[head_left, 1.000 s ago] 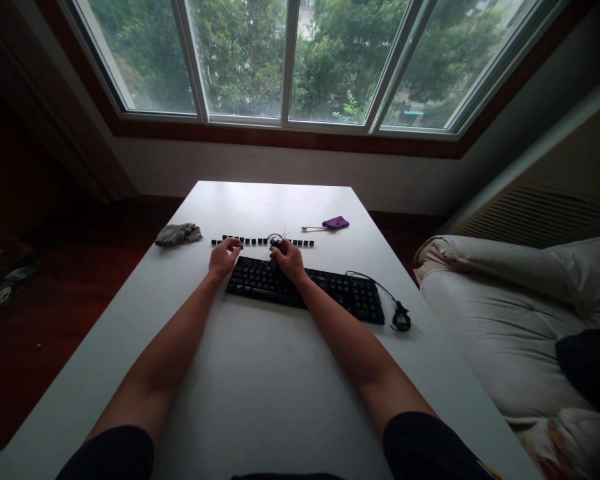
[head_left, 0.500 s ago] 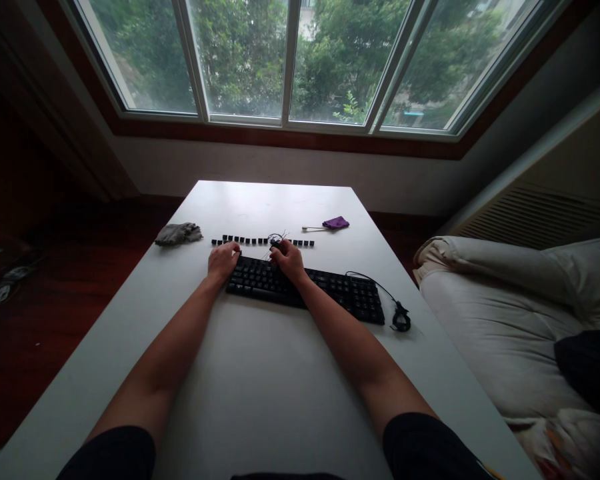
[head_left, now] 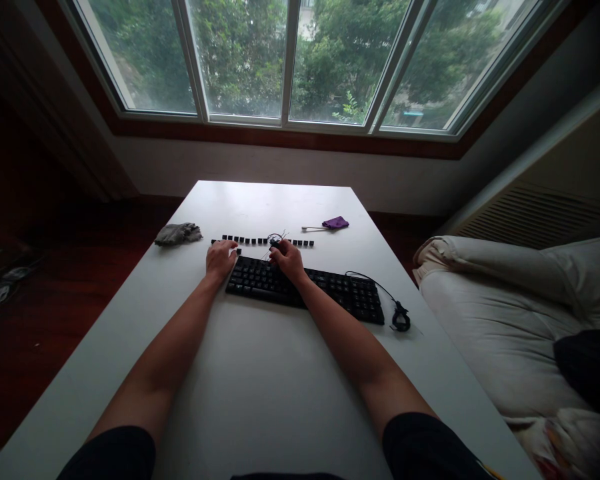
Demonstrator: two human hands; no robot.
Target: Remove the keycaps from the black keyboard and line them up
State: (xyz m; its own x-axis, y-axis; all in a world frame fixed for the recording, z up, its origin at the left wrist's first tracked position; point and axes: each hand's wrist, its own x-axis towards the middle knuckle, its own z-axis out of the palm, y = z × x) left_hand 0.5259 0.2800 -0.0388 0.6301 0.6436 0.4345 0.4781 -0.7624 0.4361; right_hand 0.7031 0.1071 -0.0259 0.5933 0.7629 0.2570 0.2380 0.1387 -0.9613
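Observation:
A black keyboard (head_left: pixel 253 288) lies slightly slanted on the white table (head_left: pixel 250 373), several of its keys hidden by my right hand. My right hand (head_left: pixel 288 259), above its upper edge, is closed round a wire keycap puller (head_left: pixel 274 244) with a dark handle and thin wire loops. Just beyond the keyboard's upper left corner, my left hand (head_left: pixel 221 259) has its thumb and fingers apart. A single black keycap (head_left: pixel 239 251) sits on the table by its fingertips. Behind the hands runs a row of loose black keycaps (head_left: pixel 247 241), partly covered by my hands.
A crumpled grey cloth (head_left: pixel 179 233) lies at the table's left edge. Farther back on the right are a purple cloth (head_left: pixel 335 223) and a thin brush-like stick (head_left: pixel 313 229). The bundled keyboard cable (head_left: pixel 401 317) rests right of the keyboard. A pale sofa (head_left: pixel 485 320) stands along the right.
My left fingers have parted and drawn back a little to the left, leaving a keycap on the table. My right hand has stayed almost still with the puller.

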